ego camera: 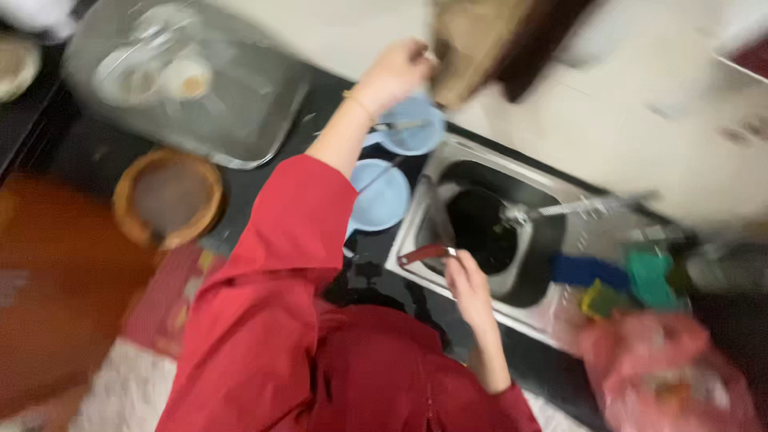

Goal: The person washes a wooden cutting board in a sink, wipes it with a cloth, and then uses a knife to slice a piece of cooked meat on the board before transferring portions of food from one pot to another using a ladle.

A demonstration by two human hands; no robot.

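Note:
My left hand [394, 74] reaches far across the black counter [80, 144], its fingers closed on the edge of a hanging brown cloth [474, 42]. My right hand [468, 290] rests at the near rim of the steel sink [416, 214] and grips the red handle [424, 254] of a black pan [480, 228] lying in the basin. Two light-blue plates [382, 198] [416, 126] lie on the counter between my arms, one with a utensil across it. The picture is blurred by motion.
A steel tray [240, 120] with a glass lid and dishes sits at the far left. Nearer is a round brown bowl [168, 196]. A tap [560, 210] hangs over the sink. Blue and green sponges [620, 274] and a pink plastic bag [664, 376] lie at the right.

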